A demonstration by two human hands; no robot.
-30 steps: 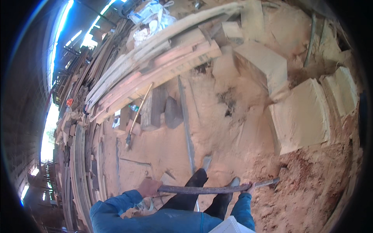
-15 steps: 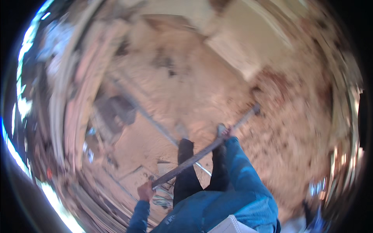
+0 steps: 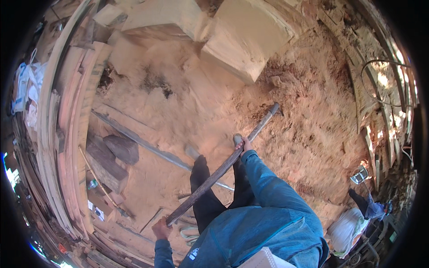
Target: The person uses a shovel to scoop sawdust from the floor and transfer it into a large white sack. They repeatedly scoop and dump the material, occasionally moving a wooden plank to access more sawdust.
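A long-handled tool (image 3: 214,176), its wooden shaft worn and dark, slants across my legs. Closed around its lower left end is my left hand (image 3: 161,228). Further up the shaft, in front of my right foot, my right hand (image 3: 243,146) also grips it. At the far end sits a small dark head (image 3: 275,107), low over the reddish sawdust-like ground (image 3: 308,129); its exact kind I cannot make out. Both shoes (image 3: 192,152) stand on the dusty ground, one beside a long grey bar (image 3: 143,142).
Two large squared blocks (image 3: 243,40) covered in dust lie ahead. Stacked planks (image 3: 67,134) run along the left, with dark wood chunks (image 3: 118,149) and a thin stick (image 3: 100,183) beside them. A white sack (image 3: 346,232) stands at the lower right, near boards along the right side.
The view has swung, so the blocks, planks and ground appear further left, and it is sharper. Both hands keep their hold on the tool, which has shifted slightly left in the picture.
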